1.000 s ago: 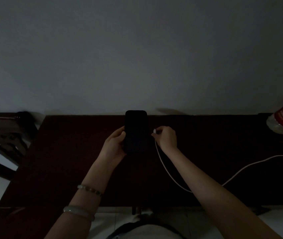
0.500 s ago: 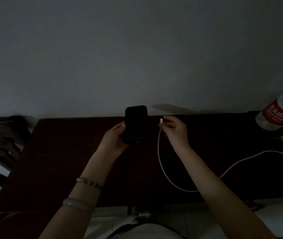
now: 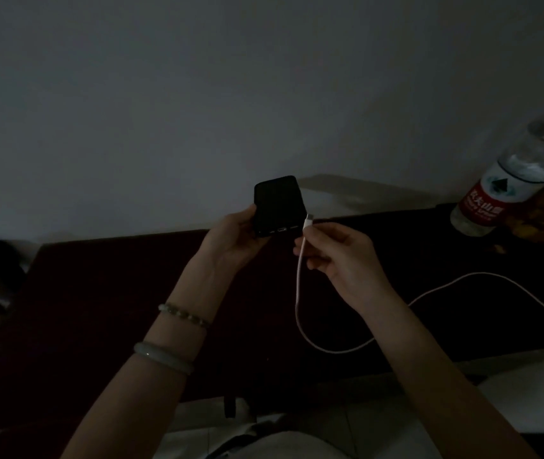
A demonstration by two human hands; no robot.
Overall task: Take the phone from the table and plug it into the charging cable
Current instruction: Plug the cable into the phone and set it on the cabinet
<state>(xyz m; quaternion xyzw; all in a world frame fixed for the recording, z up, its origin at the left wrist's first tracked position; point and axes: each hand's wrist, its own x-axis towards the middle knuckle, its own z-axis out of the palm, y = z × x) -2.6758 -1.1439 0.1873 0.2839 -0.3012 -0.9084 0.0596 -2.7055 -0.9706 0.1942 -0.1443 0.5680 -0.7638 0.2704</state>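
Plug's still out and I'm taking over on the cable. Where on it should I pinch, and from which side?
Pinch the charging cable on the stiff white plug housing, just behind its tip, as the right hand does now. Come from the right, away from the phone in the left hand. The phone's bottom port faces the camera, so this probably leaves the tip free to line up.
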